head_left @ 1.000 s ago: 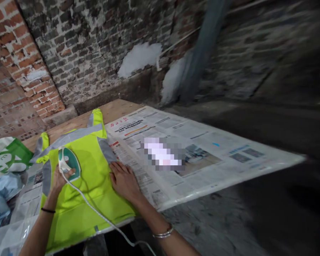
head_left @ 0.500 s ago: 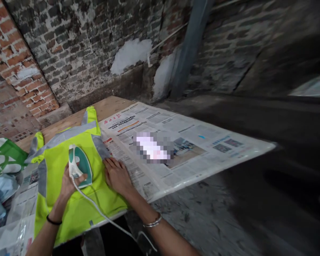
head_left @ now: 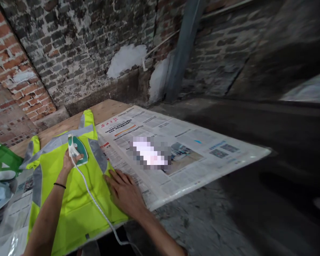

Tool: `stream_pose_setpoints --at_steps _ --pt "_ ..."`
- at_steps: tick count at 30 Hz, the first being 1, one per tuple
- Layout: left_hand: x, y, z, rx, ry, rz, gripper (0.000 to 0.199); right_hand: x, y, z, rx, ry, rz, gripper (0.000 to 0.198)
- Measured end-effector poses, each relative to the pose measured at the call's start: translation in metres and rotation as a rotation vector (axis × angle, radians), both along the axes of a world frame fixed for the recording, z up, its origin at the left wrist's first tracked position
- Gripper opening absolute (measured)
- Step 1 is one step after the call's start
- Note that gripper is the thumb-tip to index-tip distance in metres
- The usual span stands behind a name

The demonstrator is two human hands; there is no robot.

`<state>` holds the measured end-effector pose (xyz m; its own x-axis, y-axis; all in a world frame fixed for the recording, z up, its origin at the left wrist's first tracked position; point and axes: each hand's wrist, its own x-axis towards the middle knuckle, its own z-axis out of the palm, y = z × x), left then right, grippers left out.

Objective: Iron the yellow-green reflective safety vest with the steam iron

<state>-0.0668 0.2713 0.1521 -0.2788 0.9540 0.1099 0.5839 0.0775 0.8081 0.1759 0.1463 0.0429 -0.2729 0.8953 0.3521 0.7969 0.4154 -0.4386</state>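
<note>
A neon-yellow jacket (head_left: 77, 202) with grey bands lies spread over the table, its sleeves toward the far side. My left hand (head_left: 70, 160) is closed around the handle of a white and green clothes iron (head_left: 81, 151), which rests on the upper part of the jacket. From the iron's rear a white cord (head_left: 96, 202) runs down across the cloth and over the table's near edge. My right hand (head_left: 126, 192) lies flat at the jacket's right side, fingers stretched out, holding nothing.
Newspaper (head_left: 154, 124) under clear plastic covers much of the wooden table (head_left: 106, 106). A pixelated bright patch (head_left: 150, 153) hides something on it. At the left are a green and white bag (head_left: 5, 163) and light-blue cloth (head_left: 0, 193). A brick wall (head_left: 77, 46) stands behind.
My left hand has pushed the iron farther up the jacket, away from me. My right hand has slid slightly toward me along the jacket's edge. The view has shifted a little.
</note>
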Motion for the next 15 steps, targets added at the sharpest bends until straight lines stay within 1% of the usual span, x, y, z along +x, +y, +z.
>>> stream_pose_setpoints --at_steps 2,4,7,9,12,15 --pt "-0.002 0.014 0.0 -0.001 0.006 -0.009 0.033 0.0 0.0 0.001 0.004 0.017 -0.008 0.051" --pt "-0.004 0.022 -0.001 0.011 0.011 -0.023 0.033 0.0 -0.001 0.002 0.011 0.043 -0.022 0.047" --pt "-0.005 0.017 -0.003 0.047 0.005 -0.041 0.032 -0.001 0.0 0.004 0.006 0.07 -0.029 0.042" --pt "-0.004 0.004 -0.004 0.067 -0.006 -0.051 0.043 -0.001 0.0 0.007 -0.006 0.074 -0.027 0.042" --pt "-0.002 -0.027 -0.007 0.069 -0.026 -0.066 0.063 -0.001 0.0 0.012 -0.034 0.074 -0.029 0.043" --pt "0.003 -0.067 -0.011 0.047 -0.035 -0.065 0.07 -0.001 -0.001 0.015 -0.058 0.066 -0.024 0.044"
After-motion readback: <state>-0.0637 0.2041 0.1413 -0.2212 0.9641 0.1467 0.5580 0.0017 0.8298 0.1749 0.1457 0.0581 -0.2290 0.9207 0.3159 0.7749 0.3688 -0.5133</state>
